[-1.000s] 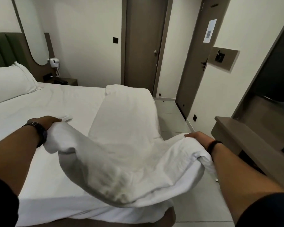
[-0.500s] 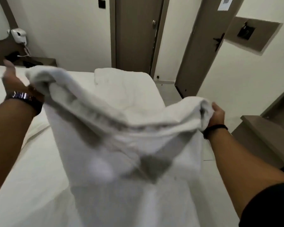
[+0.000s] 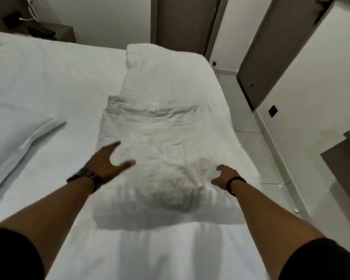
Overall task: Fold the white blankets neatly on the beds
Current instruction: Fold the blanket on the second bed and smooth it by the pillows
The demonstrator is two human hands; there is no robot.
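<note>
The white blanket is laid doubled on the bed — rumpled, unsmoothed — with the left hand spread open above it, the right hand loosely open on it, nothing gripped.

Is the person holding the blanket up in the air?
No, the white blanket lies folded on the bed, both hands open over it.

Plain white, creased fabric blanket, unpatterned, grey only in the shadows of its folds. Flat white bed sheet, same plain white, slightly bluish at left. White rectangular pillow, no print. Black wristwatch on the left hand's wrist; thin black band on the right hand's wrist. Short black sleeves at both lower corners. Grey-brown flat door panels. Off-white plain walls. Pale glossy floor tiles. Small black square wall socket.
</note>
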